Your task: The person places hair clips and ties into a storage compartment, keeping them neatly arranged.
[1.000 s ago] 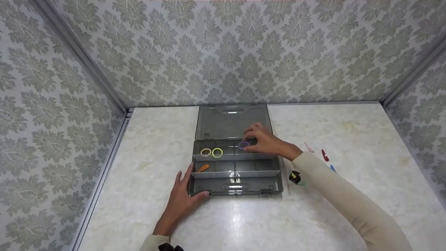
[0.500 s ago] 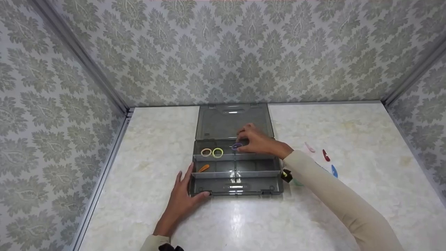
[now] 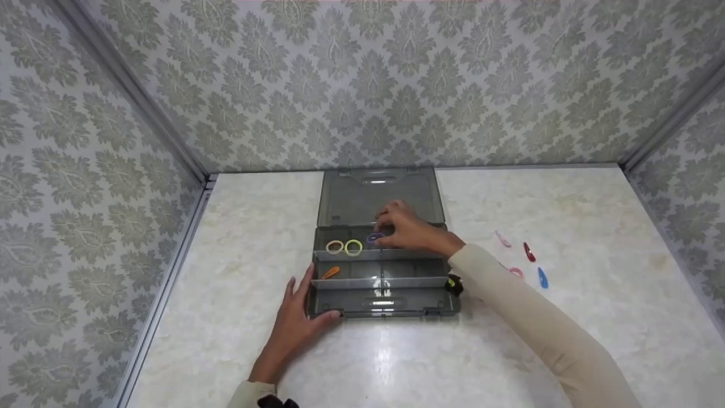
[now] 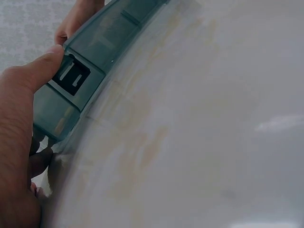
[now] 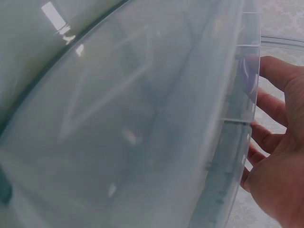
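Observation:
A grey see-through divided box [image 3: 345, 298] lies on the table with its lid [image 3: 362, 198] folded back. My right hand [image 3: 405, 228] pinches a purple hair tie [image 3: 374, 238] over the back row; in the right wrist view that purple hair tie [image 5: 249, 78] shows faintly through the plastic. To its left in this row are a peach hair tie [image 3: 328, 251] and a yellow hair tie [image 3: 361, 247]. An orange hair clip [image 3: 331, 272] lies in the middle row. My left hand [image 3: 297, 317] grips the front left corner, thumb [image 4: 47, 66] over the front edge.
On the table right of the box lie a pink hair clip [image 3: 503, 238], a red hair clip [image 3: 528, 252], a blue hair clip [image 3: 542, 277] and a pink hair tie [image 3: 515, 272], partly behind the right sleeve [image 3: 527, 306]. A patterned wall [image 3: 374, 85] stands behind.
My right hand has moved left along the back row with the purple hair tie. The sleeve now uncovers the pink hair tie and blue clip, and hides a green item. My left hand stays put.

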Demonstrator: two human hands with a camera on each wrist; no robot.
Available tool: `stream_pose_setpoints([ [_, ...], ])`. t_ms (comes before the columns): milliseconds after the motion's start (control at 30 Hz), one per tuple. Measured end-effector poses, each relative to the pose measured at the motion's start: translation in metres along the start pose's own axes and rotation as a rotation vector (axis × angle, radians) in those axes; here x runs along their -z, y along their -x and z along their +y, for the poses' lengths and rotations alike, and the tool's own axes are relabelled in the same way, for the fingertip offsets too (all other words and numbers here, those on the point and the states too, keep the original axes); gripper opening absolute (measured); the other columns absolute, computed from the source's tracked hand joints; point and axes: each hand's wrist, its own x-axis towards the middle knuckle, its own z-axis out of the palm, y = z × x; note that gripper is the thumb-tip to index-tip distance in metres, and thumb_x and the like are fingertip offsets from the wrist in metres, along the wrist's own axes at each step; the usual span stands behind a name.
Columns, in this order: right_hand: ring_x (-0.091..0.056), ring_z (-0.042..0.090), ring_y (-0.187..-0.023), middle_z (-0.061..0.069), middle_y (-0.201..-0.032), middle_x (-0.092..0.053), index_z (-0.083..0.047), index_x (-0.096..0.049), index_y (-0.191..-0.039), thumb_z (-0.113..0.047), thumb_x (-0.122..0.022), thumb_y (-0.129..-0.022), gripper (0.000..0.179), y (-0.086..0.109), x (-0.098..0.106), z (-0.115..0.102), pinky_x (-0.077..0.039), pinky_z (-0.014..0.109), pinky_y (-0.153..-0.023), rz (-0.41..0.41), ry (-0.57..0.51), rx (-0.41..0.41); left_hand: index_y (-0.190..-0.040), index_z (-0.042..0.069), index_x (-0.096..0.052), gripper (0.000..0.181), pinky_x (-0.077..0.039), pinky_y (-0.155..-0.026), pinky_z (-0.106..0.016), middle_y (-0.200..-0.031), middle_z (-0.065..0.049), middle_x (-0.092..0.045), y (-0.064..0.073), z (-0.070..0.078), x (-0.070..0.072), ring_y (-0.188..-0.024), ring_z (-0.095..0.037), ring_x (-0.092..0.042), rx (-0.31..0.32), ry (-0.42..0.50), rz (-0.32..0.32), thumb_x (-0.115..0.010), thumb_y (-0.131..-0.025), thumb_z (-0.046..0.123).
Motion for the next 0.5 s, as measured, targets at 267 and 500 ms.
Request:
stream_pose_setpoints([
  [267,-0.047,0.042,-0.14,0.021,-0.143,-0.064,-0.001,-0.081,-0.111,-0.019,-0.091,-0.093,0.027,-0.004,-0.011,0.001,-0.037,0.062,-0.118,0.035,-0.003,0.032,-0.177,0.031,-0.027,0.115,-0.032,-0.121,-0.079,-0.175,-0.025,-0.034,0.001,0.0,0.001,-0.165,-0.055,-0.017,0.005,0.014,-0.001,-0.089,-0.086,0.063],
  [500,-0.048,0.045,-0.138,0.023,-0.14,-0.066,-0.002,-0.084,-0.109,-0.016,-0.091,-0.093,0.023,-0.005,-0.019,0.005,-0.036,0.066,-0.118,0.068,0.064,0.107,-0.177,0.031,-0.026,0.115,-0.032,-0.121,-0.079,-0.175,-0.026,-0.034,0.001,-0.001,0.001,-0.165,-0.054,-0.016,0.004,0.023,-0.005,-0.089,-0.086,0.063],
])
